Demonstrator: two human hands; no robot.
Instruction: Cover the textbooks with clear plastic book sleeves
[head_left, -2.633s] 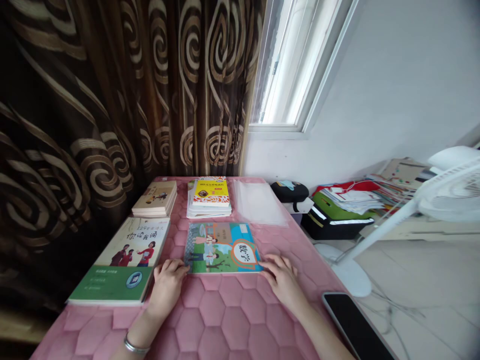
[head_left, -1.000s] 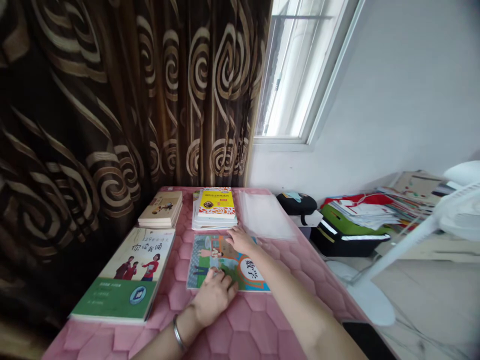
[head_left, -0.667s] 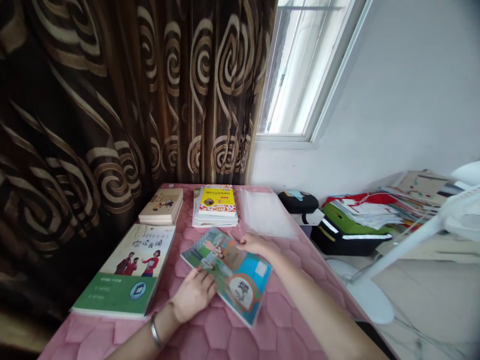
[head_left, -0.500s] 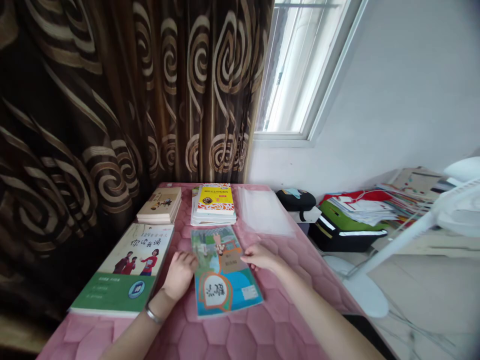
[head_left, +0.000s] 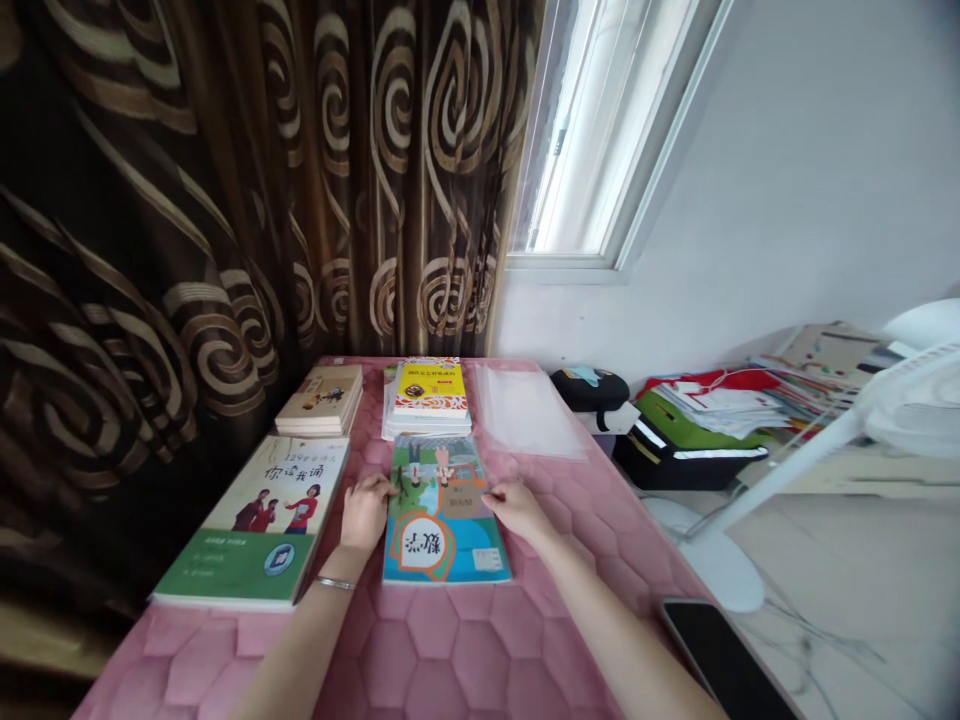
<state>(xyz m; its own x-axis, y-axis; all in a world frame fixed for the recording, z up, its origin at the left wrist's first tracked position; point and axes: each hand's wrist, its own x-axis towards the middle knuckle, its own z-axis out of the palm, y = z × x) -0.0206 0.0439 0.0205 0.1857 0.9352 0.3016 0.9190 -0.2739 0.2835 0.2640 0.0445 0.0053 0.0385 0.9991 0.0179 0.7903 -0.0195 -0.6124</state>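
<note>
A blue and green math textbook lies flat on the pink quilted table cover, its cover upside down to me. My left hand, with a silver bangle on the wrist, is closed at the book's left edge, fingertips on it. At the right edge my right hand pinches the book between thumb and fingers. To the left lies a larger green and white book. Just beyond the textbook is a stack topped by a yellow book.
Tan books are stacked at the back left. Clear plastic sheets lie back right. A phone rests at the right edge. Beyond it stand a white fan and a black-green storage box. A brown curtain hangs behind.
The textbook has been turned from lying sideways to upside down, its long side now pointing away from me. My hands crossed over it during the turn and are now at its left and right edges.
</note>
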